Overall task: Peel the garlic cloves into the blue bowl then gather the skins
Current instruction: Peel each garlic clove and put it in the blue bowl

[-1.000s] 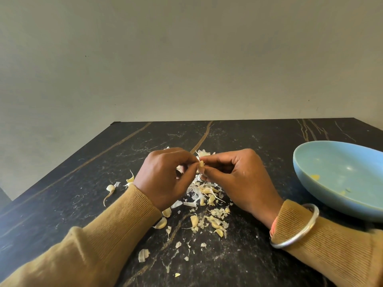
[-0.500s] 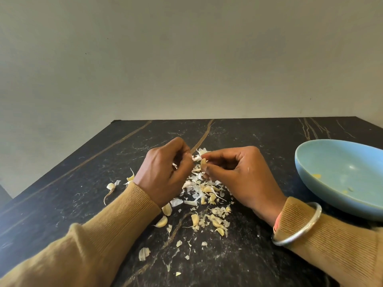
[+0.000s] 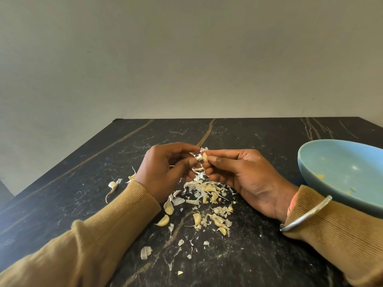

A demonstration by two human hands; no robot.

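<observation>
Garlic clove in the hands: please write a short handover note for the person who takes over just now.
Hands: the right hand pinches a garlic clove; the left hand pinches its loose skin.
The blue bowl stands at the right on the black table; only small yellow bits show in it.
Done: many skins lie in a skin pile under the hands.
Left: finish this clove, drop it into the bowl, peel the cloves lying by the left sleeve, gather the skins.
</observation>
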